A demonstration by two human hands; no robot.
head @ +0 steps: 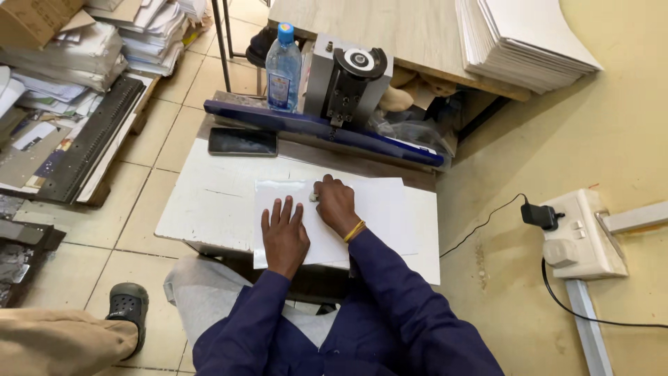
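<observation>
The left hand [283, 237] lay flat, fingers spread, on the glossy white rectangular sheet [376, 209]; the right hand [335, 204] fingers pinched a small white object [313, 197] against it.

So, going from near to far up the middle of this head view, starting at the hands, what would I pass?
Left hand flat on the white sheet → right hand pressing a small white piece → black phone → blue bar of the machine → water bottle → wooden tabletop.

1. Left hand [283, 237], frame centre: flat, palm down, fingers spread and pointing up the frame.
2. Right hand [335, 204], just upper right of it: curled, fingertips pinched together.
3. Both forearms rise from the bottom edge.
</observation>
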